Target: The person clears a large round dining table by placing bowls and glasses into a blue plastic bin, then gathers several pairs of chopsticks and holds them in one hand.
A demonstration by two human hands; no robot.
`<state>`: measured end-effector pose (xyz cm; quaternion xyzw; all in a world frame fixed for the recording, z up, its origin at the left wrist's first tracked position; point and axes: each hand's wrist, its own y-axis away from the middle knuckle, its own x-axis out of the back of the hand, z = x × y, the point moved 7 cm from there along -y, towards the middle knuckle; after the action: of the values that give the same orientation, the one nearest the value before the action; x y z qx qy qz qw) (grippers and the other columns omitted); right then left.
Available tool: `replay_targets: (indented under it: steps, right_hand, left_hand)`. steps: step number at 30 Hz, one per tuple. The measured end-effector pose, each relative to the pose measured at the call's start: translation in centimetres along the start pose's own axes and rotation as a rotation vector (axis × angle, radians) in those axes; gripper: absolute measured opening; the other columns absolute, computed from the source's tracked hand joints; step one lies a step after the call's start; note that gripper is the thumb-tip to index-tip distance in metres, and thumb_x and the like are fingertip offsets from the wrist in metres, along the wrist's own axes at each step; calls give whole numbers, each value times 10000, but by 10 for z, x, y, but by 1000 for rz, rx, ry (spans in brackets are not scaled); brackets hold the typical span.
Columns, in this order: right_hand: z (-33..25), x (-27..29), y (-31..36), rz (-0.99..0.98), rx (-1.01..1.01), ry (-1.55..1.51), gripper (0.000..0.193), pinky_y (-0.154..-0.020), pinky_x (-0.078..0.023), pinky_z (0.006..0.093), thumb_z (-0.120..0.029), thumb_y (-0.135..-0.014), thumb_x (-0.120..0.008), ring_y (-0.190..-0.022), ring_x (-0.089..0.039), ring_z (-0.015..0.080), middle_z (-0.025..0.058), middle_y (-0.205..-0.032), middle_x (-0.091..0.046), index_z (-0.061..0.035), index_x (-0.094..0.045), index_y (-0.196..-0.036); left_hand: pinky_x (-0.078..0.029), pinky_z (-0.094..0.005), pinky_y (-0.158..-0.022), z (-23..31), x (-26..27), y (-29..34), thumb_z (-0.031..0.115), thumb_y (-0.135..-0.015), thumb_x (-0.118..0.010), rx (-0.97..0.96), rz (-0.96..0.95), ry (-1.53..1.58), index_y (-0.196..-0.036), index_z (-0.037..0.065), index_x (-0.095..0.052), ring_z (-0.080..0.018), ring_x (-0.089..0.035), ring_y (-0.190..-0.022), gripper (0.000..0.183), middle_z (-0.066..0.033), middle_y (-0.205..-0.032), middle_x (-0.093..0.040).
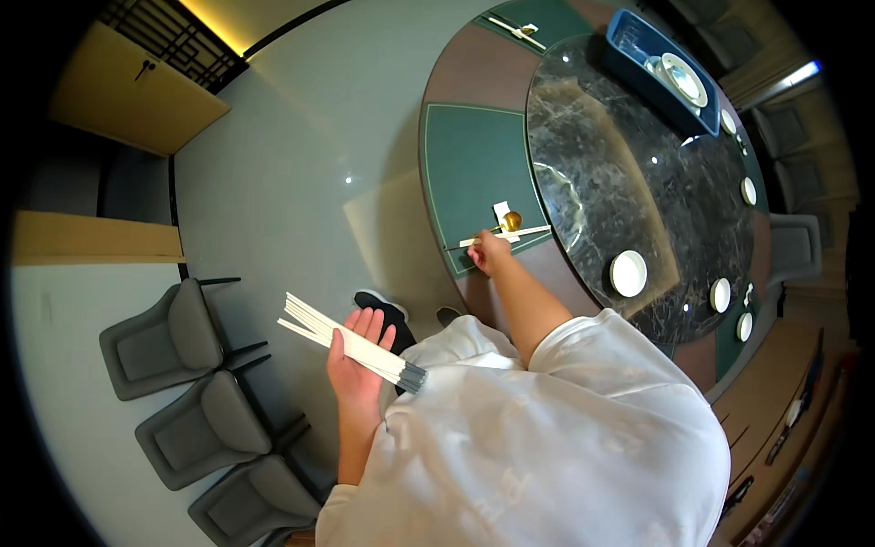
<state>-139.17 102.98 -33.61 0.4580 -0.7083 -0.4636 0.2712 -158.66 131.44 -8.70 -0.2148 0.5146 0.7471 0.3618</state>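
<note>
My left hand [355,381] is palm up, with the thumb over a bundle of chopsticks in white paper sleeves [365,354]; dark ends show at the bundle's lower right. My right hand [490,254] reaches to the near edge of a green placemat [474,159]. Its fingers pinch the end of a pair of chopsticks in a white sleeve [531,232] lying across the mat. Against that pair, a gold spoon [512,221] lies on a small white rest [500,211]. The right fingertips are partly hidden.
On the round table's dark marble turntable [592,164] stand a blue bin [629,77] holding dishes and a white bowl stack [628,273]. Another setting [518,32] lies at the far mat. Grey chairs [164,342] line the left; a wooden sideboard [766,392] stands right.
</note>
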Motion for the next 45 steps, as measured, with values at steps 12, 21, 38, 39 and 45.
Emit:
replay_targets:
  steps: [12, 21, 38, 39, 45]
  right_hand:
    - [6, 12, 39, 19, 142, 34, 100, -530, -539, 279, -103, -929, -618, -615, -675, 186, 98, -766, -686, -9, -649, -938]
    - [-97, -155, 235, -319, 396, 525, 174, -477, -508, 270, -133, -928, -658, -568, -675, 171, 96, -727, -690, 23, -654, -851]
    - [-70, -453, 325, -459, 419, 1632, 236, -555, -621, 316, -90, -849, -619, -571, -722, 216, 161, -746, -732, 44, -716, -1017]
    - [-73, -460, 333, -462, 415, 1620, 241, -557, -624, 315, -89, -850, -615, -573, -724, 217, 162, -753, -732, 37, -712, -1030]
    - [-80, -496, 307, -490, 384, 1862, 234, -551, -626, 318, -92, -857, -579, -601, -733, 226, 178, -821, -737, 25, -709, -1014]
  left_hand:
    - [-372, -654, -1180, 64, -69, -112, 386, -1103, -398, 295, -244, -208, -1447, -38, -417, -429, -434, -1440, 547, -269, -1492, -474]
    - [-414, -632, -1152, 136, -92, -177, 397, -1088, -448, 388, -433, -184, -1406, -30, -478, -431, -485, -1406, 533, -263, -1444, -546]
    - [-522, -471, -1032, 210, -83, -259, 391, -1100, -448, 381, -514, -152, -1360, 18, -562, -292, -643, -1189, 468, -142, -1291, -657]
    - [-521, -470, -1035, 213, -84, -264, 388, -1102, -443, 382, -493, -149, -1365, 15, -562, -291, -640, -1195, 471, -143, -1297, -655]
    - [-514, -464, -1055, 231, -95, -297, 366, -1117, -415, 326, -434, -147, -1388, 2, -564, -287, -624, -1226, 478, -144, -1325, -645]
